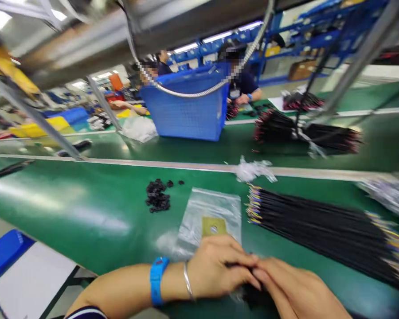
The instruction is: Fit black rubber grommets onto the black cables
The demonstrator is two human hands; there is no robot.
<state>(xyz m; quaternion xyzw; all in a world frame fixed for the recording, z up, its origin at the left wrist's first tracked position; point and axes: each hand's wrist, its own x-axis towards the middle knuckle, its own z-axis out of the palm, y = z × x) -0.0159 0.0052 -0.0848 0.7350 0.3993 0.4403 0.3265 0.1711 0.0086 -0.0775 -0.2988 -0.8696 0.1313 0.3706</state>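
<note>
My left hand (pixel 216 266), with a blue wristband and a silver bangle on its arm, is closed, fingertips pressed against those of my right hand (pixel 289 283). Both pinch a black piece, mostly hidden by the fingers; its kind cannot be made out. Under the hands lies more black material (pixel 254 296), blurred. Just beyond my left hand, a clear zip bag (pixel 213 201) rests flat on the green table (pixel 96 195), with a yellowish card (pixel 213 225) showing in or on it. A pile of small black parts (pixel 158 196) sits left of the bag.
To the right lies a bundle of black cables (pixel 312 221) with coloured wire ends. Crumpled plastic (pixel 254 169) lies by the pale rail (pixel 186 165). Across it stand a blue basket (pixel 188 106) and another cable bundle (pixel 306 133). A co-worker's hand (pixel 244 99) shows behind the basket.
</note>
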